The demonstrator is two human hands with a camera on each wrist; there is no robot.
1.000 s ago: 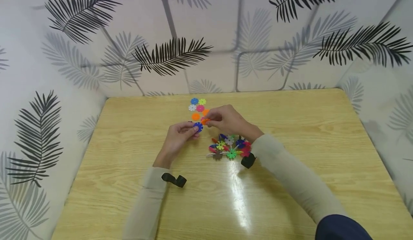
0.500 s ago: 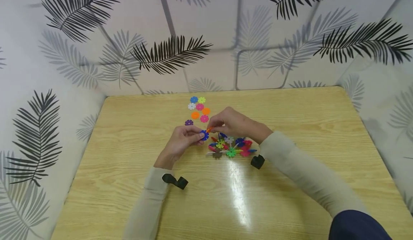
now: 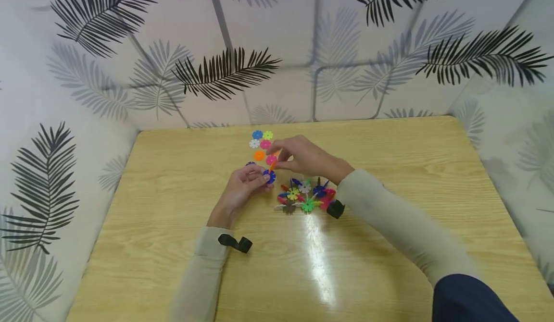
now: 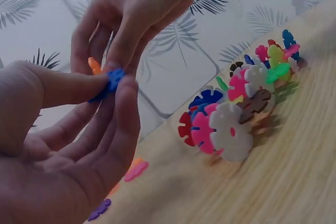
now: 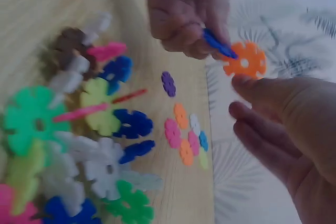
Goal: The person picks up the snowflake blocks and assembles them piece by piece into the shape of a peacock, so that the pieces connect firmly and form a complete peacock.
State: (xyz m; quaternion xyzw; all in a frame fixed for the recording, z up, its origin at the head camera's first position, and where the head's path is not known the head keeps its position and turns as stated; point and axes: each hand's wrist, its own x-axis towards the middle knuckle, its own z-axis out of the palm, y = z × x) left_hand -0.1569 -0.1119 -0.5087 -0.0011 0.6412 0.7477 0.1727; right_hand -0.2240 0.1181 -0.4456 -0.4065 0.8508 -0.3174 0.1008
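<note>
My left hand point(image 3: 246, 182) pinches a dark blue notched disc point(image 3: 270, 176) between thumb and fingers above the table. An orange notched disc point(image 5: 245, 60) stands at an angle against the blue disc's edge and looks slotted into it. My right hand point(image 3: 300, 156) is just beside it. In the right wrist view its thumb touches the orange disc's rim, while the fingers in sight stand apart from the disc. Below the right forearm sits a cluster of joined notched discs point(image 4: 226, 124) in several colours, partly covered by the black wrist camera in the head view.
Loose flat discs lie near the table's back edge, among them a light blue one point(image 3: 257, 134), a white one point(image 3: 254, 143), a pink one point(image 3: 271, 160) and a purple one point(image 5: 168, 84). Behind the wooden table point(image 3: 173, 168) rises a leaf-patterned wall point(image 3: 346, 48).
The right hand brought the orange disc against the blue one, then shifted up and left as its fingers spread. The orange disc now stands more upright on the blue disc's edge.
</note>
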